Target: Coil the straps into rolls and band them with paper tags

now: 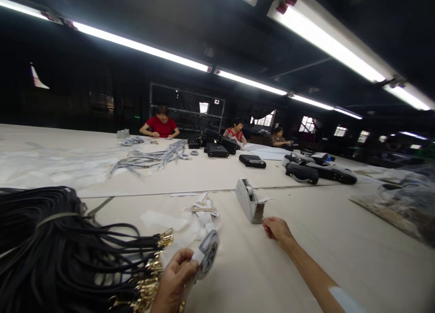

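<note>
My left hand (177, 273) is closed around a coiled strap (210, 253) with a grey, wrapped look. A small white piece of paper (198, 256) shows at my fingertips against the coil. At the front of a grey tape dispenser (245, 196) is my right hand (277, 229), its fingers pinched together. Whatever may be between those fingers is too small to make out. Left of my left hand lies a big bundle of black straps (44, 245) with gold clasps (149, 276), tied with a band.
Paper scraps (205, 209) and thin white sheets lie beyond my left hand. Farther back are loose grey-wrapped straps (152, 156) and several black bags (217, 150). Clear plastic (408, 195) is heaped at right. Several people sit along the far side of the table (306, 258).
</note>
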Available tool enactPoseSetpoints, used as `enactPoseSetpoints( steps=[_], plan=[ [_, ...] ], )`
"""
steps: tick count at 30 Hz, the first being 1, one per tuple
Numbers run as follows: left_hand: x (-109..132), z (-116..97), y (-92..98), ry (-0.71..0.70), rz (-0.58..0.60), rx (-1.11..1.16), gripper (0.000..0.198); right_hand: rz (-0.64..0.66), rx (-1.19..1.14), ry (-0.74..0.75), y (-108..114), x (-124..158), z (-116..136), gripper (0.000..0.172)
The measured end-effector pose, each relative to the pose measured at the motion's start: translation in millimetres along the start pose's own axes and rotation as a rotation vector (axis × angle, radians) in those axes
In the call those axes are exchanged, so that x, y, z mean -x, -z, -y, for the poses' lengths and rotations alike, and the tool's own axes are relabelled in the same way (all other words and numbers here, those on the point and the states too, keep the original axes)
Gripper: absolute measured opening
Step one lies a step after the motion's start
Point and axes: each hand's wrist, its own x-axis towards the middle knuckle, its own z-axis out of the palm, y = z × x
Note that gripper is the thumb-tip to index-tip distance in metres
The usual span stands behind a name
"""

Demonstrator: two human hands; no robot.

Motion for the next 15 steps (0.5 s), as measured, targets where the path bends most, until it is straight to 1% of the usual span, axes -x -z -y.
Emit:
enactPoseSetpoints(
  steps=[2, 4, 6, 7, 8, 9, 10, 12, 14, 15],
  plan=[
    [0, 3, -3.0, -0.077, -0.008, -0.013, 0.046, 0.119, -0.011, 0.066, -6, 26, 0, 0.019],
    [-2, 8, -4.2, -0.141, 0.001, -0.031, 0.048, 0.294, -0.040, 0.149, -18, 62, 3, 0.022],
    [-4, 14, -2.7, -0.197, 0.008, -0.073, 0.048, 0.501, -0.060, 0.232, -37, 102, 12, 0.028],
    [-5, 17, -1.1, -0.226, 0.006, -0.107, 0.047, 0.653, -0.063, 0.309, -49, 120, 17, 0.029],
    [-6, 19, 0.8, -0.255, -0.002, -0.149, 0.046, 0.752, -0.079, 0.342, -60, 136, 21, 0.029],
    [-7, 21, 2.9, -0.289, -0.013, -0.196, 0.045, 0.802, -0.091, 0.347, -72, 149, 25, 0.029],
    [-7, 23, 4.8, -0.327, -0.025, -0.241, 0.044, 0.818, -0.095, 0.351, -83, 158, 28, 0.030],
    [-8, 24, 7.7, -0.406, -0.052, -0.313, 0.041, 0.758, -0.092, 0.331, -101, 166, 29, 0.034],
    [-9, 24, 8.9, -0.466, -0.069, -0.351, 0.039, 0.686, -0.078, 0.307, -113, 164, 26, 0.038],
    [-8, 23, 8.9, -0.474, -0.069, -0.352, 0.038, 0.665, -0.074, 0.289, -116, 161, 23, 0.039]
  ],
)
